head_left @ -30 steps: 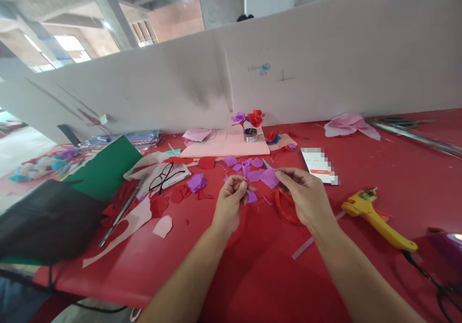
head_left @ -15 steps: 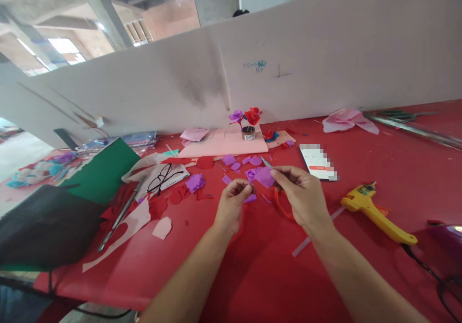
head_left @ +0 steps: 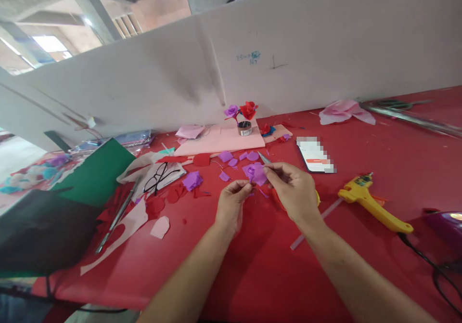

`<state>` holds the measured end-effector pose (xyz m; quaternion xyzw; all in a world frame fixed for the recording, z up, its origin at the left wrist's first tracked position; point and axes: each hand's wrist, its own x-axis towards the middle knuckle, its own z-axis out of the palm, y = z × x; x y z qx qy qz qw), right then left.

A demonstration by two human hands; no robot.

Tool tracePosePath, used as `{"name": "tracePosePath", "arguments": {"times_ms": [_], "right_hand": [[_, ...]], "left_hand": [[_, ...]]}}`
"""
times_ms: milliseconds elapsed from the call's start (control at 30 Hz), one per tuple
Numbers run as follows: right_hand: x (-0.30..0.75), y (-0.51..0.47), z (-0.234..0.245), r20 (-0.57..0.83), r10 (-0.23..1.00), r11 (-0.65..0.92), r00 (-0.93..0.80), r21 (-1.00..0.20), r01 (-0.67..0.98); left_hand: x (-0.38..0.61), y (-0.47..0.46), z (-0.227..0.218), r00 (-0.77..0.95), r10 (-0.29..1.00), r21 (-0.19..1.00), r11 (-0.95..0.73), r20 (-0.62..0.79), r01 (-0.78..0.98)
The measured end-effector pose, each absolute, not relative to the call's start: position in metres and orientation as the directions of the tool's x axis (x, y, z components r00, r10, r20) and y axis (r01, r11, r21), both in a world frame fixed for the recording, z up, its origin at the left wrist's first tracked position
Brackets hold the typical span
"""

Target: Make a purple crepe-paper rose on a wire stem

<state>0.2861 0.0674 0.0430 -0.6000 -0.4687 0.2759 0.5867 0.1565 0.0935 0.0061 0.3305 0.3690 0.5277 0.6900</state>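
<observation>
My left hand [head_left: 233, 205] is closed in a pinch at the base of a small purple paper flower [head_left: 250, 170] with a rolled centre. The thumb and fingers of my right hand [head_left: 293, 188] are pinched on a purple paper petal [head_left: 260, 175], which lies against the right side of that flower. Partly hidden under my right hand are what look like scissors, with a grey pointed tip [head_left: 263, 158] and an orange handle [head_left: 277, 200]. Loose purple petals [head_left: 226, 156] are scattered on the red table just beyond my hands.
Behind stands a small pot [head_left: 244, 128] with purple and red paper flowers on pink foam [head_left: 212, 142]. To the right are a phone [head_left: 313, 155], a yellow glue gun [head_left: 375, 205] and a glue stick [head_left: 299, 242]. Eyeglasses [head_left: 156, 179], red scraps [head_left: 155, 206] and a green sheet [head_left: 104, 169] lie left.
The right hand has brought the purple petal left, up against the flower, and it now overlaps the flower's side. The whole view has shifted slightly.
</observation>
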Motion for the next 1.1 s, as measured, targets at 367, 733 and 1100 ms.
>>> {"name": "tracePosePath", "arguments": {"times_ms": [367,733,1100], "right_hand": [[0.2821,0.0659,0.0443,0.246,0.892,0.158,0.38,-0.956,0.248],[0.2804,0.0656,0.0433,0.228,0.909,0.169,0.349,-0.967,0.19],[0.278,0.0674,0.0422,0.135,0.952,0.173,0.274,-0.978,-0.117]], "left_hand": [[0.156,0.0938,0.0058,0.127,0.975,0.862,0.22,-0.182,-0.457],[0.1566,0.0936,0.0067,0.116,0.978,0.87,0.206,-0.172,-0.447],[0.1569,0.095,0.0024,0.119,0.984,0.854,0.172,-0.13,-0.49]]}}
